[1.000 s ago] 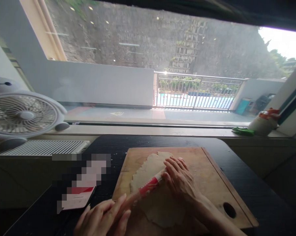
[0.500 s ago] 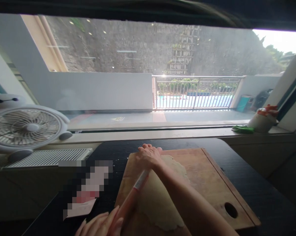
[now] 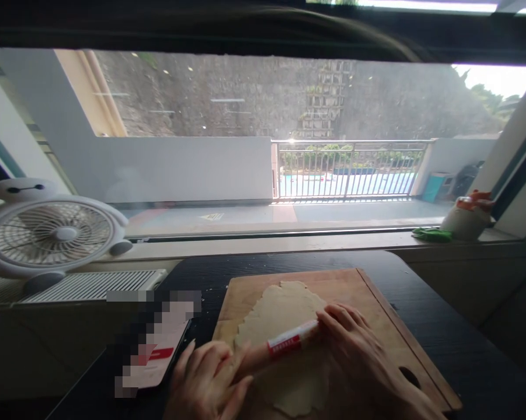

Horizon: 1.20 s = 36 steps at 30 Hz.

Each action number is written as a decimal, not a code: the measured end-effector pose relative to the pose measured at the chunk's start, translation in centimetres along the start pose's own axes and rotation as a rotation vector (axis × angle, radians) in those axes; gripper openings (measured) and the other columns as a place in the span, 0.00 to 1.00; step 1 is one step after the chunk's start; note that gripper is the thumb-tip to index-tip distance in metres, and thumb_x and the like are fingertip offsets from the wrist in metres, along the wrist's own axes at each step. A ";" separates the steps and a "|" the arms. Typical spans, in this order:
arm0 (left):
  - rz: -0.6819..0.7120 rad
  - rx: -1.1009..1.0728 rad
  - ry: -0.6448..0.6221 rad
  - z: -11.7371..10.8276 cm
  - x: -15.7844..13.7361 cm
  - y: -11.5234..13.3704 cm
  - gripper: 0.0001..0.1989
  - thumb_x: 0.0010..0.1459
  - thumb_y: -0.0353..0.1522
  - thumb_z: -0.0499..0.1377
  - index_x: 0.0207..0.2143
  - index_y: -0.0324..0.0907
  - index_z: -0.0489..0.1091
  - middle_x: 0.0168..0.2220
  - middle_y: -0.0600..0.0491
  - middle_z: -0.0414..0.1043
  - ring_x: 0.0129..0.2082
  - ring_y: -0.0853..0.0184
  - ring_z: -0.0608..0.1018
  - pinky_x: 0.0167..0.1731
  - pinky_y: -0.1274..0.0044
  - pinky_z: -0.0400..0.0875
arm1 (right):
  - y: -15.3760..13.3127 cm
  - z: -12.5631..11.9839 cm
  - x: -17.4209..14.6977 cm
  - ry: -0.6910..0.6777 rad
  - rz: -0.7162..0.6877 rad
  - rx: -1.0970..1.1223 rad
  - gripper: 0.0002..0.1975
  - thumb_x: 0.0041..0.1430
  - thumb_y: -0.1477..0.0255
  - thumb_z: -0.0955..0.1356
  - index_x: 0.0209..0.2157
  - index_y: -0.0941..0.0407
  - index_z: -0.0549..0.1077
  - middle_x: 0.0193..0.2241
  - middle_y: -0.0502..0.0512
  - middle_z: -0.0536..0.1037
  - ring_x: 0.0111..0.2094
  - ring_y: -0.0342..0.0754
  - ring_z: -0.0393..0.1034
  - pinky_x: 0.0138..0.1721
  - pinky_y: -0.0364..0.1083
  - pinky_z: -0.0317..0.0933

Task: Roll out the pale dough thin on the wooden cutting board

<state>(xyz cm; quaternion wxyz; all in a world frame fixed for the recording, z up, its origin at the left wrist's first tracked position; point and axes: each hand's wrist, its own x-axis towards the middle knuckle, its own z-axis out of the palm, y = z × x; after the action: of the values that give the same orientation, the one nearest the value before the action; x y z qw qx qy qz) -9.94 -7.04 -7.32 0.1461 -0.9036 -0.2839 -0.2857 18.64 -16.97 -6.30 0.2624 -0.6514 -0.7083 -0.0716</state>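
Note:
A wooden rolling pin (image 3: 284, 344) with a red and white label lies slantwise across a flat sheet of dough (image 3: 284, 309). My left hand (image 3: 208, 373) is wrapped round its near left end, thumb toward the dough. At the other end, my right hand (image 3: 348, 335) curls its fingers over the pin, its forearm reaching in from the lower right. The dough has a ragged edge and is spread over a wooden cutting board (image 3: 245, 286); part of it is hidden under the pin and hands.
The board lies on a dark table (image 3: 202, 274). A pixelated phone-like object (image 3: 162, 356) rests left of it. Beyond stand a white fan (image 3: 64, 233) on the left and a pale spray bottle (image 3: 466, 219) beside a green cloth (image 3: 433, 234) on the windowsill.
The rolling pin has swung from a steep, lengthwise slant to a flatter one. My right hand has moved right and nearer, my left hand slightly right. The view has tilted up a little.

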 end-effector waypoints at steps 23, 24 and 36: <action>-0.098 -0.031 -0.337 5.4 10.3 4.1 0.23 0.62 0.38 0.41 0.57 0.42 0.60 0.59 0.51 0.58 0.61 0.60 0.56 0.59 0.61 0.48 | 0.5 1.3 -2.7 0.201 0.117 -0.238 0.19 0.60 0.73 0.59 0.54 0.56 0.63 0.51 0.54 0.69 0.56 0.50 0.57 0.60 0.55 0.39; -0.055 -0.017 -0.303 4.9 8.9 4.4 0.23 0.62 0.38 0.42 0.58 0.42 0.58 0.59 0.51 0.57 0.61 0.60 0.56 0.59 0.61 0.49 | 0.4 1.5 -3.2 0.212 0.103 -0.253 0.20 0.60 0.72 0.59 0.54 0.57 0.63 0.52 0.54 0.69 0.56 0.50 0.56 0.60 0.54 0.40; -0.191 -0.111 -0.589 6.7 14.7 4.3 0.26 0.62 0.39 0.38 0.57 0.39 0.59 0.61 0.48 0.55 0.62 0.59 0.54 0.59 0.62 0.47 | 0.9 1.5 -1.5 0.198 0.141 -0.197 0.20 0.59 0.70 0.61 0.54 0.56 0.63 0.51 0.54 0.69 0.56 0.50 0.56 0.59 0.53 0.42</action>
<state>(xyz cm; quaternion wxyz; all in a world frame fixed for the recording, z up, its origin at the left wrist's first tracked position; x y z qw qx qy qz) 5.47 -1.35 -4.25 -0.0197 -0.9232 -0.3817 -0.0392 19.10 -17.50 -8.52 0.2702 -0.7119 -0.6210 -0.1860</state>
